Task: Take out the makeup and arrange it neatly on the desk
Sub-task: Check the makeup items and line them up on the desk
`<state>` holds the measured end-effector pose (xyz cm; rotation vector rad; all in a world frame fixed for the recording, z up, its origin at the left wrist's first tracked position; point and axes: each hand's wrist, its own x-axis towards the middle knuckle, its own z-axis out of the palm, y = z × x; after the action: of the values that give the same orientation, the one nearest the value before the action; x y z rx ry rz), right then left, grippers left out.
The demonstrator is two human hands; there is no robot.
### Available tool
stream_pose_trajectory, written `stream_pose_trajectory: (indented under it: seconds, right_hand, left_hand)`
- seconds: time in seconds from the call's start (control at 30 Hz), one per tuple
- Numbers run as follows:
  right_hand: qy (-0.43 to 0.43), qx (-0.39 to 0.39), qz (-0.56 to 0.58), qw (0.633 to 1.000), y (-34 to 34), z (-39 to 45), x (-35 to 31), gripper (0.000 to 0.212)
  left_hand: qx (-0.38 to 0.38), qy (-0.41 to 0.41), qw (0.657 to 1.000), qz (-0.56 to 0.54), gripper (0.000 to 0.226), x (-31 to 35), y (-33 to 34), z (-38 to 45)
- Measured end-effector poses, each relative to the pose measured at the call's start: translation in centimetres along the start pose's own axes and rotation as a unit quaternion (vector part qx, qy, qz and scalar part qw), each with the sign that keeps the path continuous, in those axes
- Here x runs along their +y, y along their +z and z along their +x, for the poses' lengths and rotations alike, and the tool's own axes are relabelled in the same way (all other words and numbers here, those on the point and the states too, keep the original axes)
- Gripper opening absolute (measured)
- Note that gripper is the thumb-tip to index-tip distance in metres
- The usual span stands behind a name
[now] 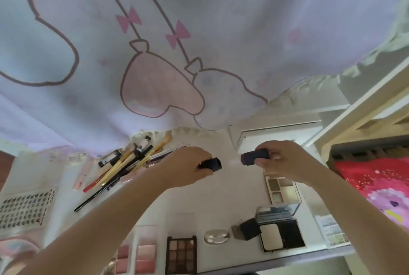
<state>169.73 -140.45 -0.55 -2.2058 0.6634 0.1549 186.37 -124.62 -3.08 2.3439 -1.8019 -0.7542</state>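
Above the desk [221, 199] I see two dark pieces, open ends facing across a small gap. My left hand [188, 168] grips the cap [213, 164]; my right hand [281, 159] grips the tube [254, 156], axes roughly level and in line.

Pencil pile [124, 164] at my table's [221, 203] far left, palettes [180, 253] along the near edge, compact [281, 233] near right, small palette [282, 189] behind it.
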Motion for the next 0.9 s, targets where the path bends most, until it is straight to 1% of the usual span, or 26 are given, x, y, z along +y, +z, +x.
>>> stream_pose_trajectory:
  seconds: [0.1,0.17,0.23,0.3,0.4,0.53,0.6,0.67,0.77,0.9]
  right_hand:
    - [-0.009,-0.004,0.067,0.998,0.5,0.4,0.6,0.023]
    - [-0.003,-0.009,0.125,0.992,0.6,0.5,1.2,0.026]
    - [-0.006,-0.020,0.150,0.988,0.9,0.5,1.9,0.027]
    - [-0.006,-0.030,0.166,0.986,1.4,0.5,2.5,0.026]
    - [0.003,-0.038,0.205,0.978,2.1,0.7,3.2,0.025]
    - [0.018,-0.056,0.220,0.974,3.4,1.0,4.2,0.023]
    - [0.021,-0.062,0.219,0.974,3.9,1.3,4.8,0.023]
    - [0.014,-0.055,0.173,0.983,4.6,1.8,5.6,0.023]
    - [0.011,-0.031,0.131,0.991,5.8,2.5,6.6,0.016]
    - [0.008,-0.005,0.135,0.991,6.9,3.3,7.5,0.024]
  left_hand:
    - [0.009,0.001,1.000,-0.027,0.016,1.5,0.6,0.8]
    - [0.013,-0.004,0.999,-0.047,0.014,1.8,1.0,1.0]
    - [0.020,-0.009,0.997,-0.078,0.012,2.2,1.2,1.1]
    - [0.024,-0.023,0.992,-0.120,0.016,2.7,1.3,1.3]
    - [0.016,-0.047,0.983,-0.178,0.009,3.4,1.8,1.8]
    - [0.000,-0.051,0.971,-0.235,0.017,3.7,3.0,2.5]
    - [-0.002,-0.037,0.975,-0.221,0.019,3.7,3.6,2.9]
    - [0.002,-0.032,0.981,-0.194,0.022,3.7,4.1,3.3]
    - [0.017,-0.063,0.982,-0.180,0.021,3.4,4.6,4.0]
    - [0.006,-0.078,0.989,-0.126,0.020,3.1,4.9,5.2]
